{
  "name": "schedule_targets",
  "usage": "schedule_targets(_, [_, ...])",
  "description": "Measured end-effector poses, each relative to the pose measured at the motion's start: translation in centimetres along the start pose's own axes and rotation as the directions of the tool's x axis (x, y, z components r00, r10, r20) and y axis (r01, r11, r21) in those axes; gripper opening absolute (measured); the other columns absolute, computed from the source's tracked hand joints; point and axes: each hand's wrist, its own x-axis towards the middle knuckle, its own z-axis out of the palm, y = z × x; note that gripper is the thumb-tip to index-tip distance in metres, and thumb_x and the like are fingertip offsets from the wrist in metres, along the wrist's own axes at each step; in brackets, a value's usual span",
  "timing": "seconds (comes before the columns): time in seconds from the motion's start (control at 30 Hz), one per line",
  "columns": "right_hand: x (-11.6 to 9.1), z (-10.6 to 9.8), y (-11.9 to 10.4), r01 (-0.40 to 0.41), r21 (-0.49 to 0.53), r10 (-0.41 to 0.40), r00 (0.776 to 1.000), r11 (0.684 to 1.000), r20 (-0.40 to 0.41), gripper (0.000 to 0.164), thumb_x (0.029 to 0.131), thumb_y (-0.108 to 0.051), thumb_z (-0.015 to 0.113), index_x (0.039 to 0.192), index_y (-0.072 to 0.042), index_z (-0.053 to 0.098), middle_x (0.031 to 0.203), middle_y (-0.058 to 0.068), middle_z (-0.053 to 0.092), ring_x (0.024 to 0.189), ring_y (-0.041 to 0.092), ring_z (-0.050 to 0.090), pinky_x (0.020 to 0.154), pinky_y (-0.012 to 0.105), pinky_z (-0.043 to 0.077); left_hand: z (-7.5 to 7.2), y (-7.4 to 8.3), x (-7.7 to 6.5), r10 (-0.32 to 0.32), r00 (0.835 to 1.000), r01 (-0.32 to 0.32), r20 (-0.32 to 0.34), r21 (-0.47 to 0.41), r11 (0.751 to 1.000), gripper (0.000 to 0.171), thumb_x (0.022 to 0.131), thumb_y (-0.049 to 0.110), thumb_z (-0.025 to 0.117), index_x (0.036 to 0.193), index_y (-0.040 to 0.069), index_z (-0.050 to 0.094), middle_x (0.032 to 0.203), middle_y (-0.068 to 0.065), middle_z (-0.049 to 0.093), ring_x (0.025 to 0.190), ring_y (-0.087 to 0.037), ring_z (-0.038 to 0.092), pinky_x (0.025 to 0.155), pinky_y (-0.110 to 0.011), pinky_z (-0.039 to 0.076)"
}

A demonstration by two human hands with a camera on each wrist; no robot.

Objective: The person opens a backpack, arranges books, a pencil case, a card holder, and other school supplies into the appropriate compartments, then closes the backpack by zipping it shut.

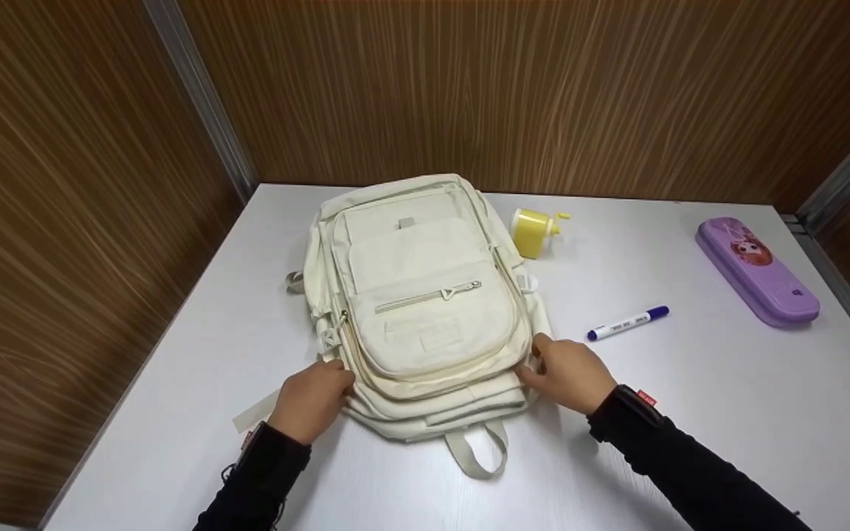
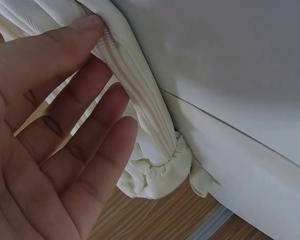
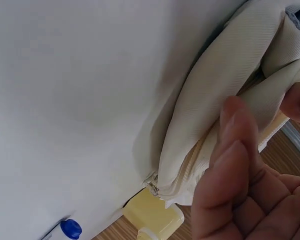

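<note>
A cream backpack (image 1: pixel 432 324) lies on its back on the white table, front pocket up, its grab loop towards me. At its lower left side my left hand (image 1: pixel 314 398) pinches the edge. The left wrist view has the thumb (image 2: pixel 65 47) on the fabric beside a zipper (image 2: pixel 135 95), the other fingers loosely bent. On the opposite side my right hand (image 1: pixel 571 372) pinches a fold of the bag. In the right wrist view that fold (image 3: pixel 262 100) sits between the thumb and fingers (image 3: pixel 230 155). The fabric partly hides some fingertips.
A yellow pencil sharpener (image 1: pixel 530 234) with a crank stands close to the bag's upper right. Right of the bag lies a marker (image 1: pixel 628 323) with blue ends. A purple pencil case (image 1: pixel 757 273) is near the table's right edge. Wood-grain panels (image 1: pixel 469 88) enclose the table.
</note>
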Motion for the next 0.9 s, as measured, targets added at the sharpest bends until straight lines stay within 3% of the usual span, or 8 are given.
schedule_targets(0.4, [-0.9,0.8,-1.6,0.032,0.020,-0.033,0.999,0.999,0.019,0.029,0.084,-0.032,0.072,0.078,-0.013,0.052,0.056,-0.008,0.045,0.050,0.009,0.040,0.048,0.025,0.031,-0.2,-1.4,0.5,-0.050,0.999,0.050,-0.017,-0.009,0.999,0.018,0.072,-0.007,0.071,0.070,0.007,0.061,0.072,-0.004,0.058,0.061,-0.021,0.057,0.049,-0.033,0.044])
schedule_targets(0.7, [-1.4,1.3,-2.4,0.071,0.015,-0.071,0.997,0.997,0.015,0.030,0.085,-0.034,0.072,0.078,-0.013,0.052,0.056,-0.009,0.045,0.050,0.007,0.039,0.048,0.023,0.030,-0.1,-2.2,0.7,-0.074,0.997,0.074,0.013,-0.014,0.997,0.022,0.069,-0.017,0.069,0.075,0.003,0.062,0.077,-0.007,0.058,0.061,-0.023,0.058,0.048,-0.035,0.046])
schedule_targets(0.9, [-1.6,1.5,-2.7,0.085,0.041,-0.086,0.996,0.996,0.030,0.029,0.086,-0.035,0.071,0.078,-0.015,0.052,0.057,-0.010,0.045,0.051,0.006,0.038,0.049,0.022,0.030,0.1,-2.6,0.8,-0.077,0.997,0.077,-0.012,-0.021,0.997,0.023,0.070,-0.019,0.066,0.078,0.001,0.062,0.079,-0.009,0.057,0.060,-0.025,0.057,0.048,-0.036,0.046])
